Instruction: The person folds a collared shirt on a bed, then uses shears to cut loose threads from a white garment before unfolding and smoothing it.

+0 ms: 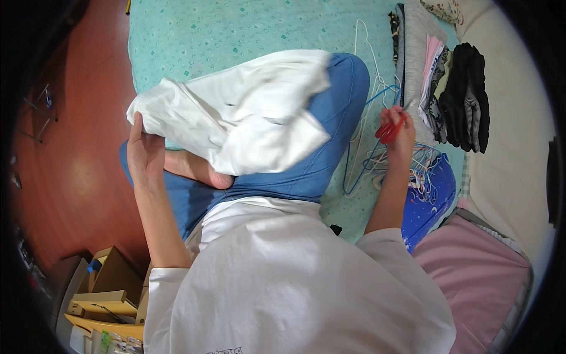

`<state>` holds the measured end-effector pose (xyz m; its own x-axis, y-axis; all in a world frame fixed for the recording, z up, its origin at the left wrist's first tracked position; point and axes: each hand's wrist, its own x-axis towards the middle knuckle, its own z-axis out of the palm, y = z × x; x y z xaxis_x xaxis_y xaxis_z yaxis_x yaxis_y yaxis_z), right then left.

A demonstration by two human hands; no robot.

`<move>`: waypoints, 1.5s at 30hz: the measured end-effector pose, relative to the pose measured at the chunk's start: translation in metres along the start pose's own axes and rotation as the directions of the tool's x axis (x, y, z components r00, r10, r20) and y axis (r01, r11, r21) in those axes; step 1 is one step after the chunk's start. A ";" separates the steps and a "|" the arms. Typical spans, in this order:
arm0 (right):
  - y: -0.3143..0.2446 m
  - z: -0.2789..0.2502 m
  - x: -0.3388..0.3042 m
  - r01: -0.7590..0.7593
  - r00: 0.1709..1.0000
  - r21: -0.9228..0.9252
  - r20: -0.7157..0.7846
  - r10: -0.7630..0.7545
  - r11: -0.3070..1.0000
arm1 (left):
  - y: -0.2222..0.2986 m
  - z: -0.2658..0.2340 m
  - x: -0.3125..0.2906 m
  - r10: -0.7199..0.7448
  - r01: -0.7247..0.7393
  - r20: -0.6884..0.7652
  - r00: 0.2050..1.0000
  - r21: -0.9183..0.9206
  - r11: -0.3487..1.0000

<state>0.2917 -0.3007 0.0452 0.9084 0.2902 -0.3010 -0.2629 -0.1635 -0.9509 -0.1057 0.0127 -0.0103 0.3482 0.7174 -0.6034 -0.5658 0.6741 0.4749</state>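
A white garment (236, 112) is spread across my lap and crossed legs in blue trousers (283, 183), its right part blurred by motion. My left hand (145, 150) grips its left edge, with the thumb on top and the fingers hidden beneath. Off to the right, above the bed, my right hand (401, 133) is closed around a small red looped thing (390, 128) whose kind I cannot make out. White and blue hangers (371, 97) lie beside my right knee, close to that hand.
Several hangers lie tangled (425, 171) on a dark blue item (439, 194) at the right. Beyond are folded clothes (435, 88) and black folded garments (467, 97). The green patterned bed (236, 32) ends at the left above a reddish floor (88, 165). Boxes (112, 274) stand lower left.
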 end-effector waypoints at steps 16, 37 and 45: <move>0.048 0.016 -0.005 0.083 0.994 -0.996 0.080 -0.070 0.041 | -0.039 -0.029 -0.002 0.546 -0.314 -0.042 0.837 0.781 0.540; -0.018 0.166 -0.033 0.808 0.588 -0.468 0.602 -0.541 0.358 | -0.083 -0.019 -0.006 0.074 -0.157 0.146 0.986 0.716 0.680; 0.016 0.272 -0.017 0.543 0.689 -0.497 0.725 -0.021 0.677 | -0.086 -0.016 -0.006 0.059 -0.157 0.159 0.985 0.720 0.675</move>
<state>0.1836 -0.0523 0.0153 0.3953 0.8867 -0.2400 0.4769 -0.4214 -0.7713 -0.0716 -0.0528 -0.0579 0.4287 0.7749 -0.4644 0.1016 0.4695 0.8771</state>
